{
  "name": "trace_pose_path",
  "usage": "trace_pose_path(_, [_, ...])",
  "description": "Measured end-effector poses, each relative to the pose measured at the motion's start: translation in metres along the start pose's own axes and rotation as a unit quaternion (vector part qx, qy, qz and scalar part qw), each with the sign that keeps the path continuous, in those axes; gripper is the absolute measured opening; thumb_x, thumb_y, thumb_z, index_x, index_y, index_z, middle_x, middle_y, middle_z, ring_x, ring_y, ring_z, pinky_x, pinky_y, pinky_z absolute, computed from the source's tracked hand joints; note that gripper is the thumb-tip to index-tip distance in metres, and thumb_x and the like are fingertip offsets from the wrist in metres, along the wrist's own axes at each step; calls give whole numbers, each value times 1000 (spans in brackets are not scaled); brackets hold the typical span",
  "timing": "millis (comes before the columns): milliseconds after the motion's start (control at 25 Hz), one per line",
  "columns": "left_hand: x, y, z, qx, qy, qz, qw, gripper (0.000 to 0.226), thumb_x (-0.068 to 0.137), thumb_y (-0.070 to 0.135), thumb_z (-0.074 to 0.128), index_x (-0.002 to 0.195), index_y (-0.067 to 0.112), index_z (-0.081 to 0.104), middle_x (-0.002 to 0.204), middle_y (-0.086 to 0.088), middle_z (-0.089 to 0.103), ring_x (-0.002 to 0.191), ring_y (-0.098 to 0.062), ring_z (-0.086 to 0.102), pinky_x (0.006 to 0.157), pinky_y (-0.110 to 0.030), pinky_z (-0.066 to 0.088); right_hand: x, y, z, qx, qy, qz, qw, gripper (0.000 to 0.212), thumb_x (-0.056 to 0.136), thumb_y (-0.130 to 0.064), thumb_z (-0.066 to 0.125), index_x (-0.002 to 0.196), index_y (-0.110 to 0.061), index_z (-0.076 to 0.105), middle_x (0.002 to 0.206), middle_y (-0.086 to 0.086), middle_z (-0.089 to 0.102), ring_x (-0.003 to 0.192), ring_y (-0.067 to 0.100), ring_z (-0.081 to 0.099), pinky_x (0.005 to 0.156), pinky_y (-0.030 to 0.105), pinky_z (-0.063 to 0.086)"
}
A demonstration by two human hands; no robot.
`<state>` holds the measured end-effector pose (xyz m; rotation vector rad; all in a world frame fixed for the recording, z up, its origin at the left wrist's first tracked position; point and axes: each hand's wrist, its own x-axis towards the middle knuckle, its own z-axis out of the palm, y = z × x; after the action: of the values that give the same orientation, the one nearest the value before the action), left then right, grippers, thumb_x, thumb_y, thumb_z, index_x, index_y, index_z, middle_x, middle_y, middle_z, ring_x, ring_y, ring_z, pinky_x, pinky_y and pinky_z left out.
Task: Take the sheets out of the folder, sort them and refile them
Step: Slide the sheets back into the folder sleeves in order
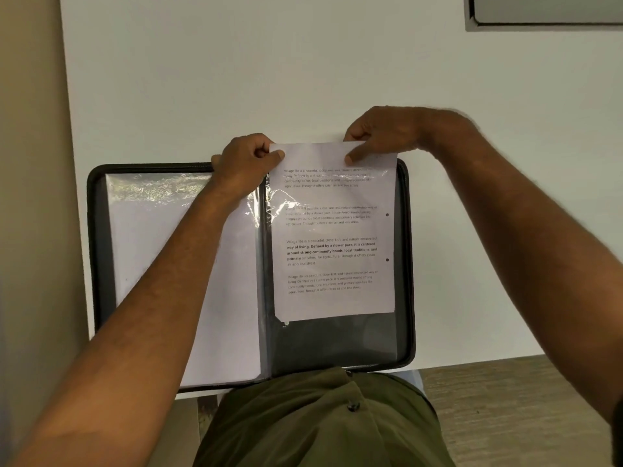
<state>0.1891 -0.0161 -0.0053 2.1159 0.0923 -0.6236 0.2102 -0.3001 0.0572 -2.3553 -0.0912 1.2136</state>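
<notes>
A black zip folder (406, 264) lies open on the white table. Its right side carries a clear plastic sleeve (333, 342) with a printed sheet (333, 230) partway in it; the sheet's top edge stands above the sleeve's mouth and its bottom edge ends well short of the sleeve's bottom. My left hand (246, 163) pinches the sheet's top left corner. My right hand (381, 134) holds the top edge near the right corner, forefinger lying on the paper. The folder's left side holds another sleeve with a blank white sheet (161, 251) in it, partly hidden by my left forearm.
The white table (269, 79) stretches beyond the folder and to its right. A beige wall or panel (30, 163) runs along the left. A grey framed object (546, 11) sits at the far right corner. Wood-look floor (505, 406) shows below the table's near edge.
</notes>
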Motion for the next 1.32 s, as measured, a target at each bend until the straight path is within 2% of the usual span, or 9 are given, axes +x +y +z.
trace_pose_path(120, [-3, 1, -5, 45, -37, 16, 998, 24, 85, 48, 66, 87, 25, 70, 78, 16, 62, 92, -17, 63, 112, -53, 35, 6, -10, 5, -5, 29, -27, 999, 3, 96, -27, 70, 95, -28, 73, 85, -16, 67, 81, 6, 60, 74, 23, 45])
trace_pose_path(320, [-6, 3, -6, 66, -31, 32, 997, 6, 92, 34, 67, 88, 33, 72, 96, 16, 71, 106, -11, 63, 109, -46, 27, 11, -19, 13, -71, -18, -19, 997, 10, 91, -29, 77, 82, -34, 74, 77, -18, 66, 78, 4, 59, 84, 30, 48])
trace_pose_path(440, [-8, 5, -3, 87, -25, 43, 995, 9, 93, 36, 68, 92, 30, 75, 101, 11, 73, 104, -10, 60, 98, -42, 24, 10, -27, 19, -120, -46, -1, 992, 12, 87, -29, 81, 80, -37, 76, 82, -20, 69, 87, 9, 62, 87, 32, 48])
trace_pose_path(560, [-10, 5, -1, 109, -20, 57, 992, 14, 92, 40, 69, 92, 29, 76, 97, 12, 72, 104, -10, 58, 92, -39, 23, 8, -36, 26, -158, -65, 20, 985, 13, 85, -30, 84, 96, -35, 80, 93, -17, 72, 95, 11, 62, 86, 30, 44])
trace_pose_path(720, [-11, 4, 1, 137, -11, 70, 988, 14, 90, 43, 69, 89, 32, 77, 95, 12, 70, 112, -15, 55, 88, -39, 21, 2, -44, 36, -203, -80, 22, 976, 18, 88, -17, 76, 95, -32, 83, 89, -14, 73, 83, 8, 63, 68, 26, 45])
trace_pose_path(1000, [-15, 6, 8, 232, -2, 80, 969, 29, 95, 58, 60, 92, 33, 74, 108, 6, 62, 118, -26, 48, 89, -42, 23, -12, -53, 43, -219, -71, 25, 973, 33, 87, -4, 60, 91, -29, 80, 76, -14, 69, 72, 9, 61, 64, 26, 44])
trace_pose_path(1160, [-32, 8, 12, 283, 11, 97, 954, 28, 95, 59, 59, 99, 35, 73, 116, 4, 60, 120, -27, 48, 91, -44, 26, -21, -35, 51, -129, 66, 4, 989, 17, 98, -23, 57, 94, -25, 73, 80, -14, 70, 89, 17, 67, 80, 32, 51])
trace_pose_path(1240, [-49, 0, 11, 275, 18, 130, 952, 31, 97, 54, 59, 121, 36, 69, 131, 4, 59, 128, -26, 46, 100, -44, 26, -30, -20, 68, -34, 191, -28, 981, 23, 102, -39, 52, 101, -26, 71, 96, -6, 74, 94, 20, 67, 88, 40, 53])
trace_pose_path(1320, [-77, -18, 5, 276, 27, 176, 944, 50, 100, 47, 59, 146, 31, 52, 153, 2, 49, 141, -27, 39, 114, -46, 20, -42, -6, 93, 9, 323, -56, 945, 25, 104, -39, 53, 120, -25, 67, 119, -1, 72, 110, 25, 64, 97, 43, 50])
